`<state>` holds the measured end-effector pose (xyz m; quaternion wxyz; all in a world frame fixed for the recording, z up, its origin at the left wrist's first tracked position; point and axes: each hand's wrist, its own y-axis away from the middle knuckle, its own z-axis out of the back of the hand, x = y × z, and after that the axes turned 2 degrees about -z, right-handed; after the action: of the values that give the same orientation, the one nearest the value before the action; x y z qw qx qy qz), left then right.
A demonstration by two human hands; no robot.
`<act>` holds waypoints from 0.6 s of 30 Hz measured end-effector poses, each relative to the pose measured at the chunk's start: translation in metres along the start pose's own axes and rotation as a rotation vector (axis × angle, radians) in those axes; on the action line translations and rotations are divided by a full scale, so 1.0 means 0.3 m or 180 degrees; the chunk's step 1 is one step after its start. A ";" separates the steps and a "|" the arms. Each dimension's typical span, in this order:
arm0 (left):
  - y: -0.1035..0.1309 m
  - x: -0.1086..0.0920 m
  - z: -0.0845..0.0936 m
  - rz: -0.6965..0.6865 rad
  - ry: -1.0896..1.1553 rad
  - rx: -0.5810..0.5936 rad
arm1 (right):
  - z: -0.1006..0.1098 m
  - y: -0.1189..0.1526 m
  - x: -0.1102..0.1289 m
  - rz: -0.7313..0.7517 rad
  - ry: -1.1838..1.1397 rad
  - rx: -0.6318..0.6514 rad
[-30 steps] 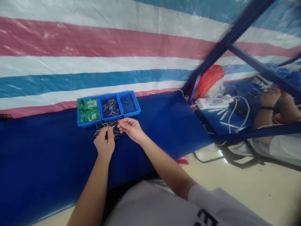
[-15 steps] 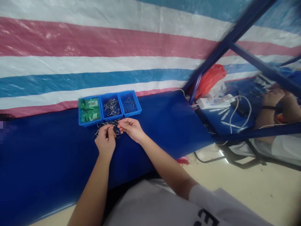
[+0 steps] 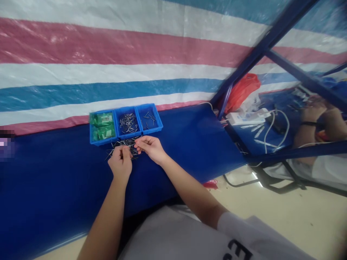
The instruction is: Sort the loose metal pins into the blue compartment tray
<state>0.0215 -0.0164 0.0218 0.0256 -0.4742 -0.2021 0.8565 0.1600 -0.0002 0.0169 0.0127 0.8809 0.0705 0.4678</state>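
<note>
My left hand (image 3: pixel 120 161) is closed in a pinch in front of the blue bins, with its fingertips over a pile of thin dark metal pieces (image 3: pixel 127 143) on the table. Close to its right, my right hand (image 3: pixel 150 147) also pinches with thumb and fingers. Whatever lies between the fingertips of either hand is too small to make out. Behind the pile, the middle blue bin (image 3: pixel 129 136) holds many slim metal pieces. The right blue bin (image 3: pixel 153 130) has several scattered ones, and green packets (image 3: pixel 104 125) fill the left bin.
The blue table (image 3: pixel 189 137) runs beneath a striped sheet (image 3: pixel 135 47). A blue metal frame (image 3: pixel 244 66) stands on the right. Beyond it are a red bag (image 3: pixel 242 94), a white power strip (image 3: pixel 246 117) with cables, and another person's arm (image 3: pixel 311 119).
Both hands have shifted very slightly left, still pinching close together over the pile. The bins and the metal pieces look the same.
</note>
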 end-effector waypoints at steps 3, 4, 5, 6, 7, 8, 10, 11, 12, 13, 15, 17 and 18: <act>0.003 -0.001 -0.009 0.0124 0.0286 -0.0048 | 0.001 -0.001 0.001 0.0009 0.0001 -0.0063; 0.003 0.001 -0.012 0.0123 0.0293 -0.0037 | 0.000 -0.001 0.003 0.0015 0.0000 -0.0084; 0.002 0.004 -0.014 0.0123 0.0270 -0.0038 | -0.001 0.000 0.004 0.0023 -0.0002 -0.0101; 0.002 0.006 -0.015 0.0115 0.0226 -0.0033 | -0.003 0.001 0.006 0.0023 0.0000 -0.0110; 0.001 0.009 -0.015 0.0110 0.0177 -0.0026 | -0.005 0.002 0.008 0.0013 0.0006 -0.0117; 0.000 0.010 -0.015 0.0110 0.0133 -0.0024 | -0.007 0.004 0.009 -0.0004 0.0015 -0.0122; -0.002 0.009 -0.013 0.0125 0.0118 -0.0011 | -0.010 0.007 0.013 -0.0049 0.0008 -0.0125; -0.002 0.007 -0.012 0.0133 0.0168 0.0000 | -0.012 0.008 0.016 -0.0076 -0.0023 -0.0123; -0.002 0.003 -0.012 0.0138 0.0240 0.0016 | -0.013 0.009 0.018 -0.0103 -0.0072 -0.0123; -0.002 0.000 -0.011 0.0139 0.0332 0.0043 | -0.014 0.010 0.022 -0.0123 -0.0130 -0.0131; 0.000 -0.007 -0.011 0.0107 0.0426 0.0096 | -0.016 0.012 0.028 -0.0154 -0.0218 -0.0167; 0.002 -0.009 -0.012 0.0056 0.0390 0.0101 | -0.017 0.013 0.034 -0.0166 -0.0233 -0.0196; 0.003 -0.007 -0.012 0.0038 0.0355 0.0096 | -0.017 0.013 0.036 -0.0169 -0.0229 -0.0196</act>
<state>0.0259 -0.0166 0.0215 0.0389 -0.5219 -0.1846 0.8319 0.1623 -0.0030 0.0291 0.0546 0.8942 0.0789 0.4372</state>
